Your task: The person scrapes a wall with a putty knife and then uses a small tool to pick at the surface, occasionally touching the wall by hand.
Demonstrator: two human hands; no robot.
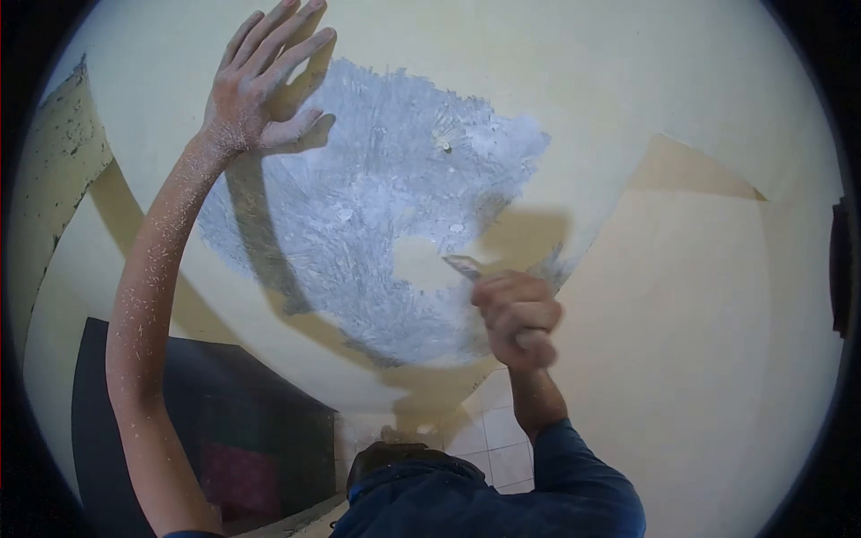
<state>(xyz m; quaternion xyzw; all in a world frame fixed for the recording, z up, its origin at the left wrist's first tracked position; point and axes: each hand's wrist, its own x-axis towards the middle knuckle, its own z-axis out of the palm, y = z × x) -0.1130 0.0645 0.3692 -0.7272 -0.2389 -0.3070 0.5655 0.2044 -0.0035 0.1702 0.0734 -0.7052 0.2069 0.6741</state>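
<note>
A cream-painted wall (583, 81) carries a large bare grey-blue patch (359, 197) with ragged edges. An island of cream paint (423, 262) remains inside the patch. My left hand (260, 85), dusted with white flakes, rests against the wall at the patch's upper left, fingers spread and holding nothing. My right hand (518, 314), slightly blurred, is closed around a small scraper-like tool (462, 266). The tool's tip is at the right side of the cream island. How much of its handle lies in the fist is hidden.
A dark box-like object (242, 386) stands at the lower left. White floor tiles (491, 430) show at the bottom centre. The wall has a corner edge at the right and a rough, chipped edge (67, 170) at the left. A dark object (840, 269) is at the far right.
</note>
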